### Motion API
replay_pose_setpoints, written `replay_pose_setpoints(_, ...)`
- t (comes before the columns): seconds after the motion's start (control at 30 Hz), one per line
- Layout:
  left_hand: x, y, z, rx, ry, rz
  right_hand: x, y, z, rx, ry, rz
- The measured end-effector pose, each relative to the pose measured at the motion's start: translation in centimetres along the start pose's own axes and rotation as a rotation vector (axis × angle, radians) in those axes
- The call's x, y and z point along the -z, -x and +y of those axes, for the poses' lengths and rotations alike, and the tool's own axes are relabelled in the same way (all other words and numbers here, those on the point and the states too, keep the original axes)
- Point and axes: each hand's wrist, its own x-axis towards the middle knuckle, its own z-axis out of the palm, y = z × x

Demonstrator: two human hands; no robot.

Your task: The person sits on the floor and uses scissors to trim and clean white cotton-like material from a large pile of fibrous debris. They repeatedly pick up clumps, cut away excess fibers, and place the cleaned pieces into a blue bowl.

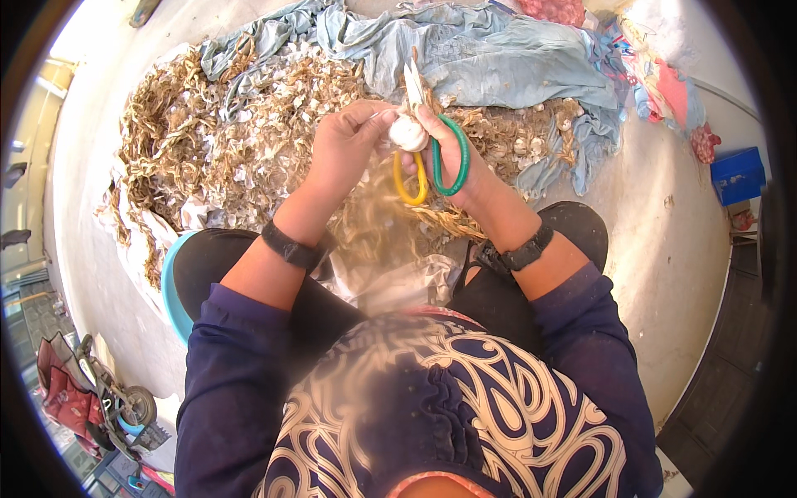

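Between my two hands is a white garlic bulb [408, 133], held above a heap of dried garlic stalks and skins [249, 131]. My left hand [352, 137] pinches at the bulb's left side with thumb and forefinger. In my right hand [451, 152] are scissors [449, 180] with one green and one yellow handle loop. Their blades point away from me, slightly parted, beyond the bulb. The right fingers also touch the bulb's right side; how they grip it is partly hidden behind the bulb and the handles.
A light blue cloth [485, 56] covers the heap's far side. More garlic bulbs [526, 146] lie to the right. A blue box [738, 174] stands at far right, and a parked motorbike [118, 404] at lower left. A light blue rim [174, 286] shows beside my left knee.
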Motion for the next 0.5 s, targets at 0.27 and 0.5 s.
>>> replay_pose_setpoints(0.27, 1.1, -0.8, 1.2, 0.226, 0.521, 0.066, -0.2, -0.2, -0.7, 0.011, -0.02, -0.027)
replay_pose_setpoints(0.5, -0.8, 0.4, 1.7, -0.093, -0.084, -0.219, 0.1, -0.5, -0.2, 0.054, 0.034, -0.077)
